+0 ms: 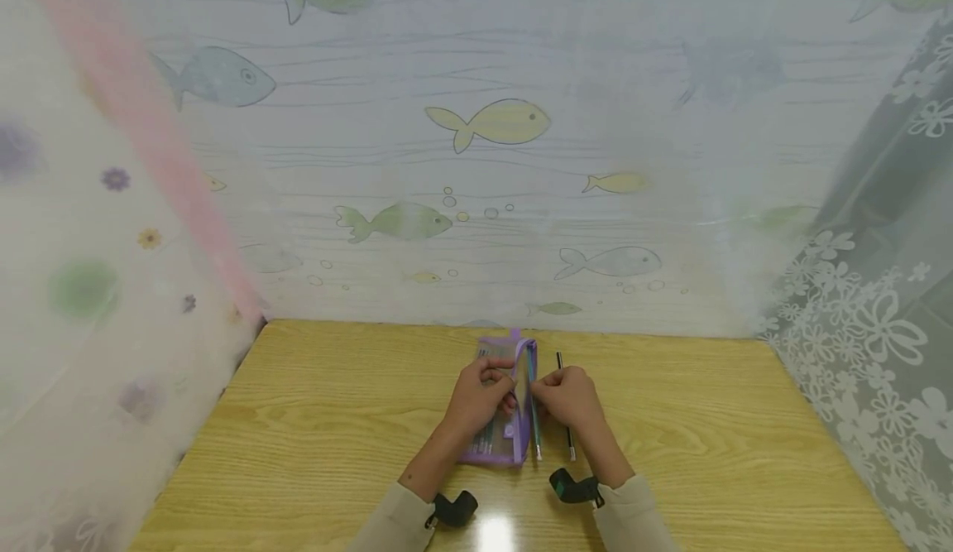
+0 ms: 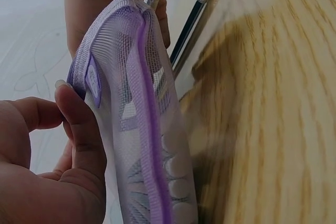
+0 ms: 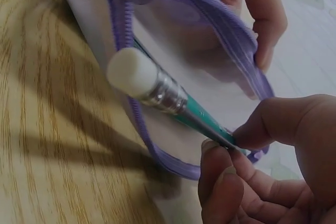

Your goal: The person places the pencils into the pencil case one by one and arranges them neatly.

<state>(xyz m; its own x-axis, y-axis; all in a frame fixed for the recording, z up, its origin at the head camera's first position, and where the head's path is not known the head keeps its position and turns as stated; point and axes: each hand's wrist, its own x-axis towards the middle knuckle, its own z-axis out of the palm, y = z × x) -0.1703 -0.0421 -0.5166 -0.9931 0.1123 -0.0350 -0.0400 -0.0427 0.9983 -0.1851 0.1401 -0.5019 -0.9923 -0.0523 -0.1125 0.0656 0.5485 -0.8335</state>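
Note:
A purple-trimmed mesh pencil pouch (image 1: 500, 459) lies on the table with its zipper open. My left hand (image 1: 480, 391) pinches the rim of the opening between thumb and finger, as the left wrist view shows. With thumb and fingertips, my right hand (image 1: 572, 395) holds a green pencil (image 3: 195, 116) that has a white eraser and silver ferrule. In the right wrist view this pencil lies along the pouch's open mouth (image 3: 231, 51), eraser toward the camera; its tip is hidden. Several pencils show through the mesh. A black pencil (image 1: 571, 444) lies on the table beneath my right hand.
The wood-grain table (image 1: 707, 436) extends to both sides of the pouch. A fish-print curtain (image 1: 484, 180) hangs behind its far edge, with a flowered sheet (image 1: 112, 287) at left and lace (image 1: 878, 370) at right. Each wrist carries a black camera (image 1: 456, 509).

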